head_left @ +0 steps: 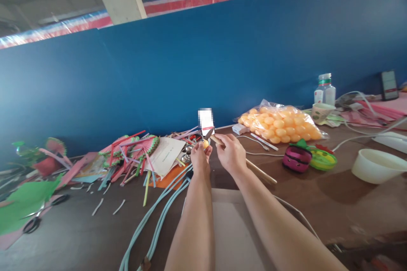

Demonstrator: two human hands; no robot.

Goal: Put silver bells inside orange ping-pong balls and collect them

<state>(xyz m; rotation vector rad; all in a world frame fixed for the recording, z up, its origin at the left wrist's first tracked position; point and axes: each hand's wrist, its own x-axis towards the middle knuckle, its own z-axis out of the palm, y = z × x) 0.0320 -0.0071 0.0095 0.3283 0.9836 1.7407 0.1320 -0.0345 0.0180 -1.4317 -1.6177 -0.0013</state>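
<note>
1. Bare forearms [197,216] enter from the lower edge, over a pale panel [233,228] at the near side of the worktop [333,207].
2. Labels: printed sheet [163,154], left of the hands, carries dark lines of text too small to read. White card [207,119], just beyond the hands, has a red band near its foot; partly pixelated, wording illegible. Bottles [324,89], far right, bear a label with a red mark, also illegible.
3. Left hand [200,159]: closed, yellow piece [206,144] pinched at the fingertips.
4. Right hand [230,152]: closed around a wooden stick [217,139], its end near the yellow piece. A rod length [262,172] emerges behind this hand in line with the stick; cannot tell if they are one.
5. Position: yellow piece sits at the left fingertips, left of the right hand. Dark pointed piece [209,134] shows just above it; contact uncertain.
6. Surroundings: bag of orange eggs [280,123] to the right; blue cables [152,209] left of the left forearm; scissors [34,221] far left.
</note>
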